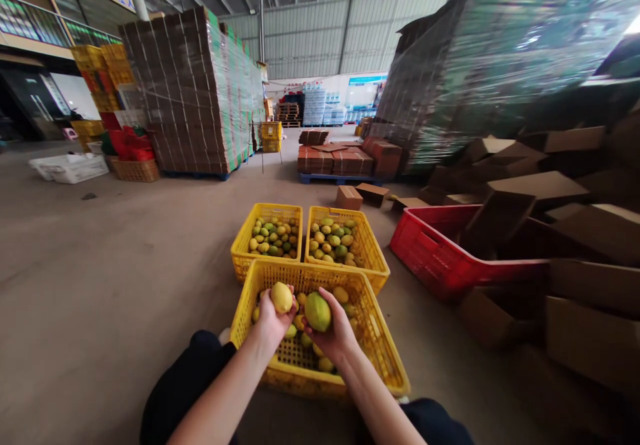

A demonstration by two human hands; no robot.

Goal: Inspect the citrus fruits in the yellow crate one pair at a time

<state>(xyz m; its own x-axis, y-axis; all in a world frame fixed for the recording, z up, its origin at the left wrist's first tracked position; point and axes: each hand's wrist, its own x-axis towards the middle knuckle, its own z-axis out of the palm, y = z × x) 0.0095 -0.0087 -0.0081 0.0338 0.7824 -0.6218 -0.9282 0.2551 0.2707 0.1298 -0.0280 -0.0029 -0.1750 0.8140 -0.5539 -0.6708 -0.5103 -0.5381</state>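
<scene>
Over the nearest yellow crate (385, 338), my left hand (270, 322) is closed around a yellow lemon (281, 297). Beside it, my right hand (340, 332) grips a larger, greener lemon (317, 312), and the two fruits are a short gap apart. Several yellow and green lemons (325, 364) lie loosely on the perforated bottom of this crate, partly hidden by my hands and forearms. Just beyond stand two more yellow crates, the left one (240, 252) and the right one (377, 268), both holding many yellow and green lemons.
A red crate (425, 265) with cardboard in it stands to the right, beside a heap of open cardboard boxes (595, 318). Farther off are a pallet of flattened cartons (350, 162), tall wrapped stacks (185, 92) and a white crate (75, 168).
</scene>
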